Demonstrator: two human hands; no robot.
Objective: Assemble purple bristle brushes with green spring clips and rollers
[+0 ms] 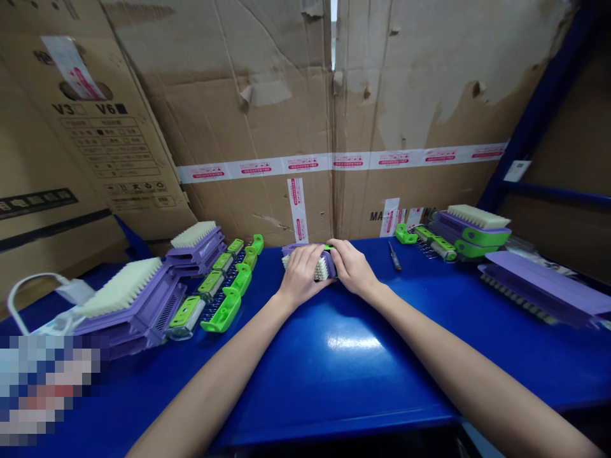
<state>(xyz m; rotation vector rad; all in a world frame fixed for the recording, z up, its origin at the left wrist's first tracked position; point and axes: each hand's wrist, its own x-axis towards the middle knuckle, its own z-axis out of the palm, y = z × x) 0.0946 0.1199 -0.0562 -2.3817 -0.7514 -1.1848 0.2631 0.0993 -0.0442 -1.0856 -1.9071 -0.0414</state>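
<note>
Head view: left hand (301, 275) and right hand (352, 267) both grasp a purple brush (321, 270) at the far middle of the blue table (353, 381), just short of the cardboard wall (248, 127). Room stretches between the forearms to the table's near edge. Green clips (231, 307) and purple stacks (143, 305) bound the left; a screwdriver (394, 257) lies right, with a bristle-topped pile (472, 230) farther right beside a blue post (529, 102).

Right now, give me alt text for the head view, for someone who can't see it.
A person's left hand and right hand grip a purple bristled piece at a blue table. Stacked purple brush parts and green pieces lie on both sides; a slim screwdriver-like tool lies right of the hands, with cardboard behind.
</note>
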